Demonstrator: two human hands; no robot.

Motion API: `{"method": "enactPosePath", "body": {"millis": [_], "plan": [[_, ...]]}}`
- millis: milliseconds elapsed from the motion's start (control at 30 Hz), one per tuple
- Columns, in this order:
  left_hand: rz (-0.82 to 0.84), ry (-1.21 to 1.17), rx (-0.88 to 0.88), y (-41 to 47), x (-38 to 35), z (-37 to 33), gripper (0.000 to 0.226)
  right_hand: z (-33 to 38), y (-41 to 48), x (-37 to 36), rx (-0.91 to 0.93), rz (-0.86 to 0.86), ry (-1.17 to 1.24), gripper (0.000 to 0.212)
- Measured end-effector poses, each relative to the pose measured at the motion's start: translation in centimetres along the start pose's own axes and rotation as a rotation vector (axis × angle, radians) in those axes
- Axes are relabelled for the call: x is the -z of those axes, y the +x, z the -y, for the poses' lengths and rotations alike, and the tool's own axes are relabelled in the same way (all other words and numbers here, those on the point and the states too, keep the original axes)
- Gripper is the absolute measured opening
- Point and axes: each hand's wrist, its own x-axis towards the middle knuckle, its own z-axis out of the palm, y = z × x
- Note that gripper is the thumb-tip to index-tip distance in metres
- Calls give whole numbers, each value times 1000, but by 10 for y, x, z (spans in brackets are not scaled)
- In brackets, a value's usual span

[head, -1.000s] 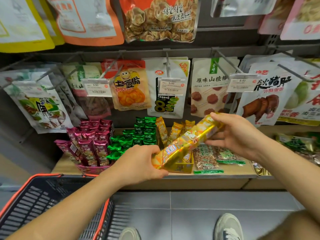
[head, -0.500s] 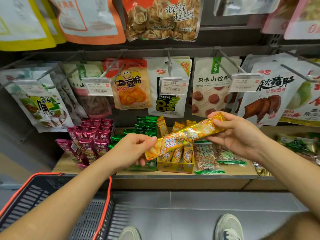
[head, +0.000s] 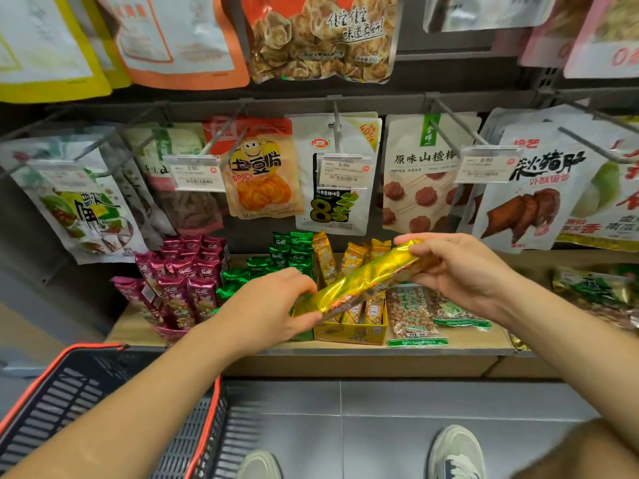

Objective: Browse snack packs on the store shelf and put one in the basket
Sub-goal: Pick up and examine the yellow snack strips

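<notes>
Lower left of the frame, nearest us, sits the basket point(head: 93, 347), orange rim and dark slatted walls. The chosen pack isn't in it, and the forearm hides enough that I can't vouch for what else might be.

Up to mid-frame: both hands are on one long golden snack pack point(head: 366, 278), held slanting in the air in front of the shelf point(head: 345, 350). The left hand point(head: 262, 309) pinches the lower end between thumb and fingers; the right hand point(head: 463, 267) has its fingers curled round the upper end.

This reads as the browsing step, the pack being looked over. The next move likely calls for one hand to let go and the other to carry it down-left over the rim.

Behind, a yellow display box point(head: 349, 331) holds more upright yellow packs, with peanut bags point(head: 411, 312) just beside it. Farther back, hanging pouches point(head: 332, 174) fill the pegs.
</notes>
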Motion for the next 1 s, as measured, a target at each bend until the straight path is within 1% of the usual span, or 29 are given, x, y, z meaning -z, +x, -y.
{"method": "enactPosePath", "body": {"millis": [67,133,233,300,333,367,433,467,500,567,600,667,700,733,767,800,833,933,1000], "plan": [[-6,32,-67,3,-4,-8,47,0,0,-1,5,-3,-31,21],[-3,68,-119,7,-7,-17,49,-1,1,-2,13,2,-85,28],[48,105,-147,12,-8,-23,38,2,-1,-6,35,48,-223,41],[84,125,-128,16,-10,-22,32,6,-6,-10,58,130,-271,40],[99,143,-113,18,-12,-21,32,6,-8,-11,99,165,-360,39],[111,166,-95,21,-14,-21,34,7,-9,-11,175,170,-522,40],[128,248,-74,28,-15,-24,39,6,-8,-17,369,65,-853,43],[134,297,-74,31,-16,-27,37,6,-7,-20,453,9,-921,46],[131,318,-80,34,-17,-31,35,5,-7,-24,499,-27,-933,49],[104,305,-83,41,-15,-36,31,3,-5,-29,513,-67,-936,50],[64,248,-73,44,-12,-38,29,2,-4,-30,506,-76,-959,49],[-83,-12,-24,49,-3,-39,18,0,0,-33,519,-66,-1031,44],[-146,-173,2,52,2,-40,22,-1,2,-35,541,-52,-1063,41],[-172,-320,18,54,7,-40,36,-2,5,-37,566,-36,-1088,38],[-177,-414,11,56,11,-41,48,-3,7,-40,582,-22,-1106,37],[-183,-424,2,58,13,-40,53,-5,9,-42,583,-12,-1111,37],[-196,-390,-16,60,14,-39,51,-6,12,-43,568,-2,-1099,38],[-229,-295,-8,67,13,-35,31,-9,17,-40,474,51,-974,43],[-227,-279,24,72,7,-32,29,-9,23,-32,388,77,-914,50]]}}
